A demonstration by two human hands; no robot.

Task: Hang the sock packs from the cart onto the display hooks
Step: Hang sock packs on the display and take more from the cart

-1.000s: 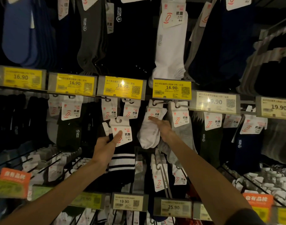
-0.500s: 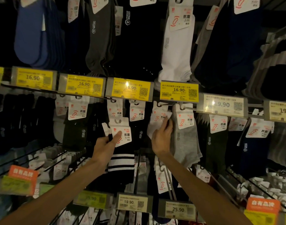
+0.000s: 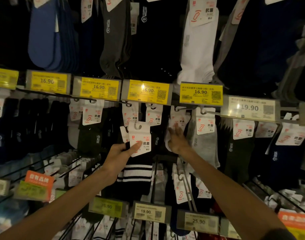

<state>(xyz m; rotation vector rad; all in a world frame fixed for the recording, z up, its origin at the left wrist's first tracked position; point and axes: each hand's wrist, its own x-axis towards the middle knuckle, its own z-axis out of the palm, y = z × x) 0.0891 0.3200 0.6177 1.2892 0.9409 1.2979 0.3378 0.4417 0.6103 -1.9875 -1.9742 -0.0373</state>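
Shelf tags (image 3: 148, 91) read 16.90 above the sock pack (image 3: 140, 134) in left hand (image 3: 118, 156).

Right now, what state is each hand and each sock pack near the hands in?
striped sock pack, not hung, held up by its card.
left-hand grip, pinching that card.
white sock pack, hanging on a display hook.
right-hand grip, open, fingers against the white sock pack.
grey sock pack, hanging too.
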